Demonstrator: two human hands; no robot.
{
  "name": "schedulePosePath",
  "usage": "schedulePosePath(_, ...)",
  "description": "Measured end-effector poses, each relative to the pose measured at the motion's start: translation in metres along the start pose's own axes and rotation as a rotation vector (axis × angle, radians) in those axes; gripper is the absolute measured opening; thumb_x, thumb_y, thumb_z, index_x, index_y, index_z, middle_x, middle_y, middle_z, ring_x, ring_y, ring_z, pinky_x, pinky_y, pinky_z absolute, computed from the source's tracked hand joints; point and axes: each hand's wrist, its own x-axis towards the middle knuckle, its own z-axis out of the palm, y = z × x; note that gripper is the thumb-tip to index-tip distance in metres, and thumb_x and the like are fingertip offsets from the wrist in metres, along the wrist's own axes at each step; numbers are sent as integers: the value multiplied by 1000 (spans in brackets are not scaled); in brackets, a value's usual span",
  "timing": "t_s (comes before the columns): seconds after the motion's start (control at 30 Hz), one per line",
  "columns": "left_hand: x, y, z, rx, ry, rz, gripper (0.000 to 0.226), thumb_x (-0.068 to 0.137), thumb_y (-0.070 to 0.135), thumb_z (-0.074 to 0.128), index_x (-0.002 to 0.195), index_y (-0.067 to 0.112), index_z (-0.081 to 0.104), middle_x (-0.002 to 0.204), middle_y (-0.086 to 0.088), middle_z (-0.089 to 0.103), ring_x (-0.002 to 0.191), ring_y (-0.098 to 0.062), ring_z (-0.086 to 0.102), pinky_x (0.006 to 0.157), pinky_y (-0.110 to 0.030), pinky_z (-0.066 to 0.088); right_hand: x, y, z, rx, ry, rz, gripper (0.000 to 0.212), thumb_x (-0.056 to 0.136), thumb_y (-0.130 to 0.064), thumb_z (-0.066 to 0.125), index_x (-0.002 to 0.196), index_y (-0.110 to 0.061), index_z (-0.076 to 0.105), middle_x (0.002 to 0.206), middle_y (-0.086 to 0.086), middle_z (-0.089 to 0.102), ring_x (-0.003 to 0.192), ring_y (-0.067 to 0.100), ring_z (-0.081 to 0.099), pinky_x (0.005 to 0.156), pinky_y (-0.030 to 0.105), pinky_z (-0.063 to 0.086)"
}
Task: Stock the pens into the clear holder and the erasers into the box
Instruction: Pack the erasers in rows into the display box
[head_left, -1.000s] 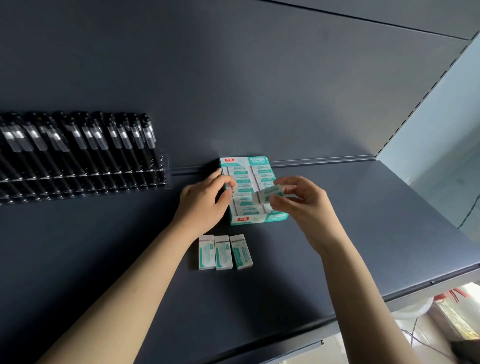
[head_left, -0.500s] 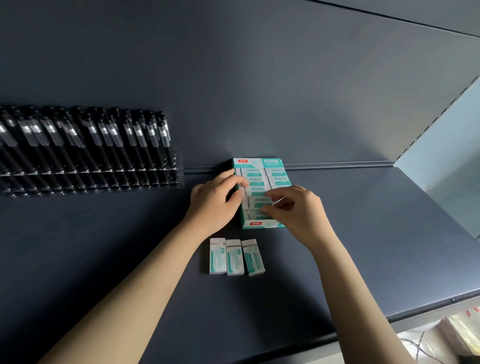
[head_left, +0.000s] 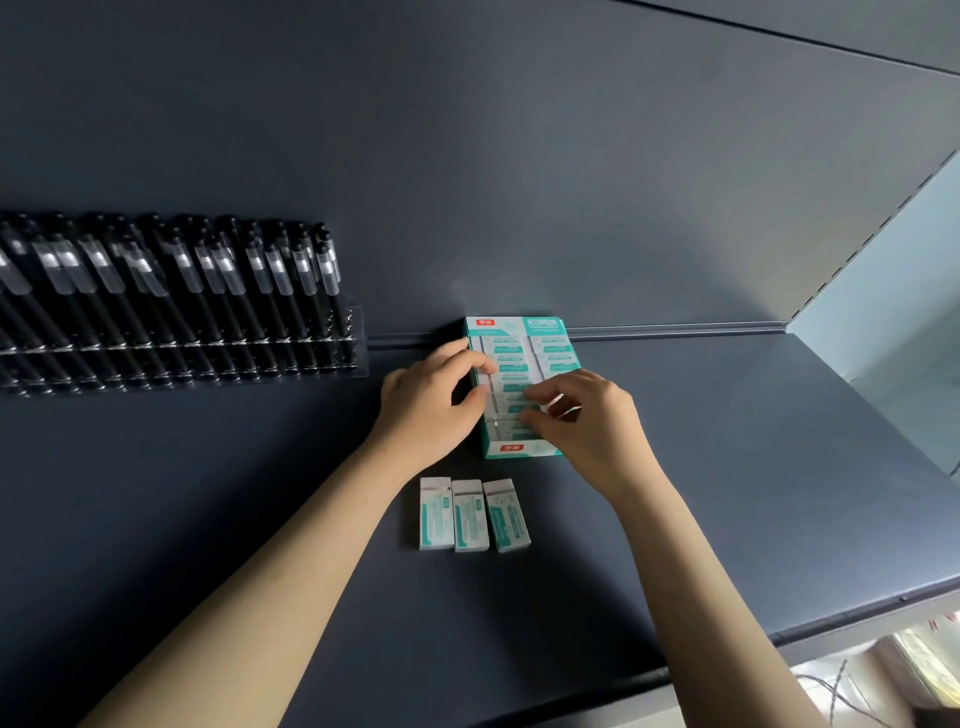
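Three erasers (head_left: 471, 514) lie loose while your left hand (head_left: 426, 410) grips the box (head_left: 519, 449) and your right hand (head_left: 589, 423) pinches another eraser (head_left: 511, 401) in; tilted, it may jam.

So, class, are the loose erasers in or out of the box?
Out: three erasers lie on the shelf, apart from the box.
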Motion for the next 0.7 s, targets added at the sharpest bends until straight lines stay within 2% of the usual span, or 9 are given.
schedulePosePath(0.13, -1, 0, 0, 20, -19, -7, 18, 97, 29, 51, 113, 31, 60, 144, 18, 45, 128, -8, 45, 110, -41, 25, -16, 2, -1, -17, 101, -57, 28, 83, -20, 77, 111, -20, 72, 111, -8, 62, 90, 10, 59, 74, 19, 53)
schedulePosePath(0.2, 0, 0, 0, 20, -18, -9, 19, 97, 29, 50, 113, 31, 60, 145, 18, 44, 128, -7, 45, 109, -39, 25, -31, 2, -2, -2, 142, -86, 23, 81, -20, 79, 104, -21, 73, 103, -14, 59, 85, 8, 57, 69, 11, 47)
schedulePosePath(0.27, 0, -1, 1, 15, -6, -1, 19, 96, 29, 50, 112, 31, 60, 143, 18, 46, 127, -7, 46, 109, -41, 27, -47, 5, -4, 79, 77, -87, 18, 81, -18, 79, 98, -21, 72, 95, -16, 60, 80, 5, 58, 64, 8, 45)
schedulePosePath(0.33, 0, -2, 2, 6, 3, 7, 18, 96, 28, 51, 111, 31, 60, 141, 19, 48, 125, -7, 48, 109, -44, 30, -60, 6, -5, 146, -63, -89, 18, 82, -20, 78, 99, -25, 73, 92, -15, 63, 82, 5, 59, 67, 10, 46)
schedulePosePath(0.43, 0, -2, 2, -7, 12, -2, 18, 95, 26, 51, 109, 31, 61, 139, 20, 49, 122, -7, 50, 109, -45, 31, -69, 6, -4, 103, -192, -112, 22, 83, -37, 74, 104, -36, 71, 98, -19, 62, 96, 6, 57, 80, 15, 48)
schedulePosePath(0.53, 1, -2, 2, -13, 7, -10, 18, 95, 27, 51, 110, 30, 61, 140, 20, 49, 122, -7, 50, 109, -45, 31, -70, 3, -3, 44, -249, -95, 34, 76, -50, 75, 107, -41, 66, 102, -24, 54, 102, 0, 48, 83, 8, 41)
schedulePosePath(0.6, 1, -3, 3, -18, 3, -9, 18, 95, 28, 51, 110, 32, 61, 141, 20, 48, 123, -6, 49, 109, -46, 32, -69, 1, -5, 20, -300, -75, 35, 76, -47, 77, 108, -45, 61, 103, -27, 50, 103, -2, 43, 81, 4, 37)
schedulePosePath(0.7, 1, -4, 4, -28, 4, -9, 19, 95, 29, 51, 110, 33, 61, 143, 19, 47, 125, -7, 49, 109, -47, 32, -67, 5, -11, 29, -340, -48, 38, 82, -37, 76, 116, -44, 61, 110, -22, 53, 106, 0, 45, 83, 6, 39)
